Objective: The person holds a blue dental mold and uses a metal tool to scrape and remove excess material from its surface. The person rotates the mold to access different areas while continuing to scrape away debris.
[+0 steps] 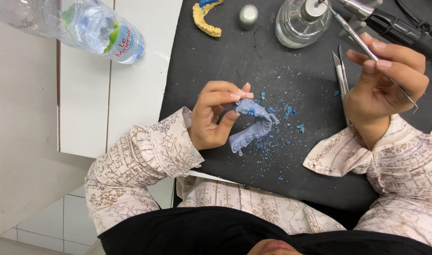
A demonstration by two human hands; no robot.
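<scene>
My left hand (215,115) grips a grey-blue horseshoe-shaped dental model (252,125) by one end, held just over a black mat (225,61). Small dabs of blue wax sit on the model. My right hand (383,85) is raised to the right, fingers closed on a thin metal carving tool (362,45) that runs up and left toward a glass burner (302,21). Blue wax crumbs (282,127) lie scattered on the mat between my hands.
A yellow dental model (205,19) and a small metal cap (248,15) lie at the mat's far edge. Two metal instruments (341,73) rest beside my right hand. A black handpiece (395,28) lies far right. A clear plastic water bottle (83,26) lies far left.
</scene>
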